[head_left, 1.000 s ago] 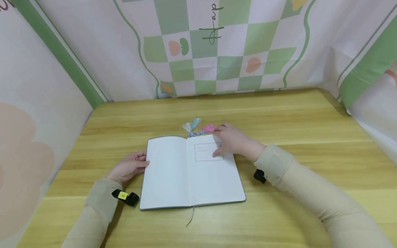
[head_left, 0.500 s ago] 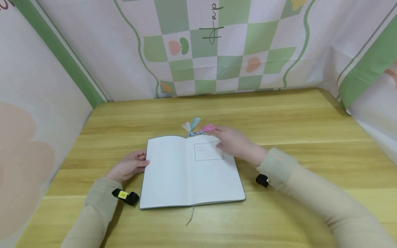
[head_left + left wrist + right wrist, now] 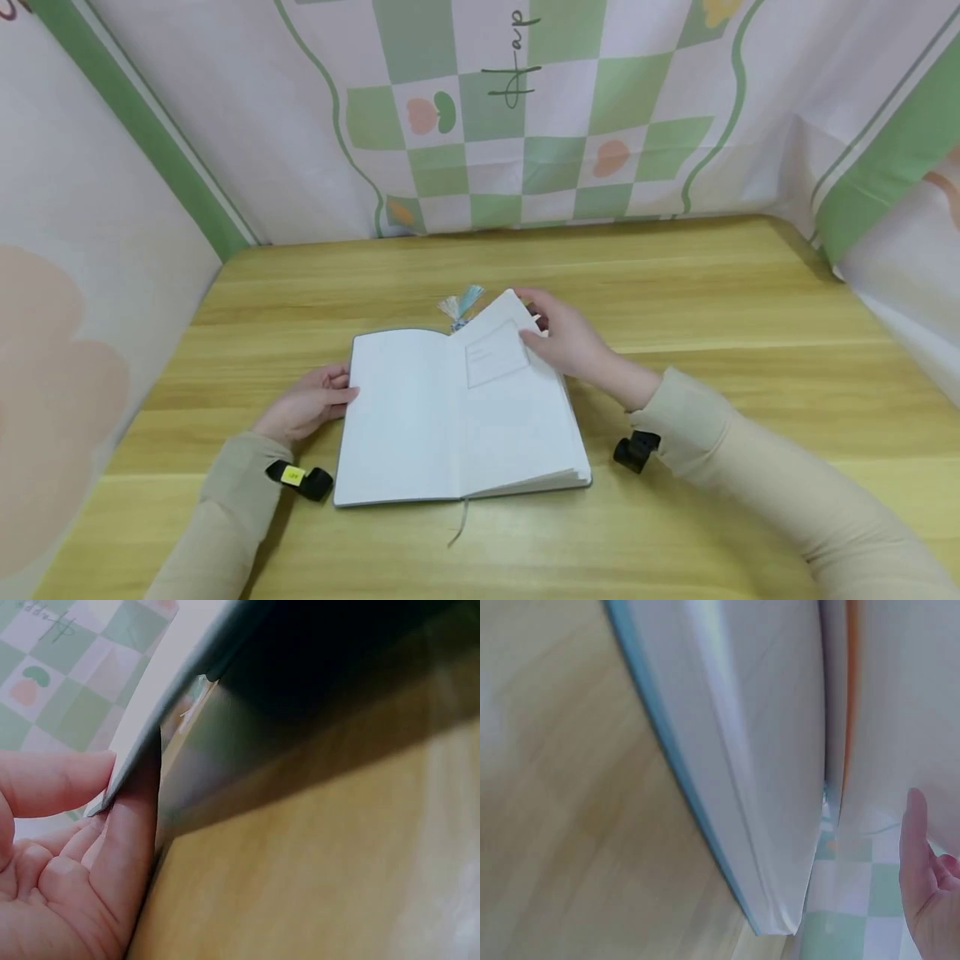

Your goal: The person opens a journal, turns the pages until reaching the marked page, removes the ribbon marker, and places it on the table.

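We see smooth, matt paper in the open, white-paged rectangular notebook [image 3: 401,408], faintly glossy wood grain on the yellowish-brown flat desk [image 3: 675,275], matt, creased cloth in the green-and-white checked hanging [image 3: 555,160], and fine, silky-looking thread in the pale-blue tassel [image 3: 471,297].

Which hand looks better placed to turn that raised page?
Probably the right hand: it holds the raised page near the upper corner, thumb on its front, while the left hand grips the left edge of the notebook.
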`<state>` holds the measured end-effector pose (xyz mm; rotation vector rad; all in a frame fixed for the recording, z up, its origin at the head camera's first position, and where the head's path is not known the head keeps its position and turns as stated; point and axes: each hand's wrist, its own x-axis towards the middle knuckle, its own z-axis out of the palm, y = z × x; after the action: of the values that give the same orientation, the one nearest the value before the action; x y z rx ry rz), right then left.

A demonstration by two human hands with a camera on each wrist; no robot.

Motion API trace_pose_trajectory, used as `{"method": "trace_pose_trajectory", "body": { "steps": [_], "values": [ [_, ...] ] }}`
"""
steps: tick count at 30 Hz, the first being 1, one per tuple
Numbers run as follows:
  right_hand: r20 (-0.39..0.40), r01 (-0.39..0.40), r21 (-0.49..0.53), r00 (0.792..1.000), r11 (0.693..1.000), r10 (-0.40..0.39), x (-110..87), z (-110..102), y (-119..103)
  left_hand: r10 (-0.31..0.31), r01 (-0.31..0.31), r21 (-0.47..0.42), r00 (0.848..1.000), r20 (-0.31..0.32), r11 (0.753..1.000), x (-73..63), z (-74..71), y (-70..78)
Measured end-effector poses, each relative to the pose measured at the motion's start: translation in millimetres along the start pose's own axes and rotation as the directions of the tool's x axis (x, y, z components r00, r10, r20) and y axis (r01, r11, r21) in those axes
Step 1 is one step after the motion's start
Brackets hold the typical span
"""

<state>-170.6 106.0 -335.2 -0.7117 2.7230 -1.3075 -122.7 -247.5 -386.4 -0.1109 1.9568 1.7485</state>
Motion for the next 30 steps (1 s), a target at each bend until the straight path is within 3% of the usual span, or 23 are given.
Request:
{"method": "trace_pose_trajectory", "body": {
  "steps": [4,7,13,18,30],
  "values": [
    [0.020,-0.021,0.103,1.000,0.994,0.019,0.2,1.0,-3.3,0.012,-0.012,-0.002,1.000,-0.008,1.000,-1.4,0.9,1.7],
    [0.044,-0.085,0.176,0.996,0.981,0.078,0.5,0.9,-5.2,0.026,-0.026,0.002,1.000,-0.017,1.000,-2.2,1.7,3.6],
    [0.170,-0.250,0.356,0.965,0.901,0.200,-0.4,1.4,-7.1,0.035,-0.035,-0.020,0.999,-0.022,0.999,-4.7,2.0,7.0],
    [0.223,-0.278,0.412,0.954,0.868,0.199,-2.1,2.2,-6.4,0.032,-0.033,-0.032,0.999,-0.023,0.999,-5.4,1.3,7.2],
    [0.241,-0.228,0.390,0.960,0.892,0.140,-5.5,4.2,0.3,0.041,-0.042,-0.026,0.999,-0.023,0.999,-5.6,1.6,9.3]
  ]
}}
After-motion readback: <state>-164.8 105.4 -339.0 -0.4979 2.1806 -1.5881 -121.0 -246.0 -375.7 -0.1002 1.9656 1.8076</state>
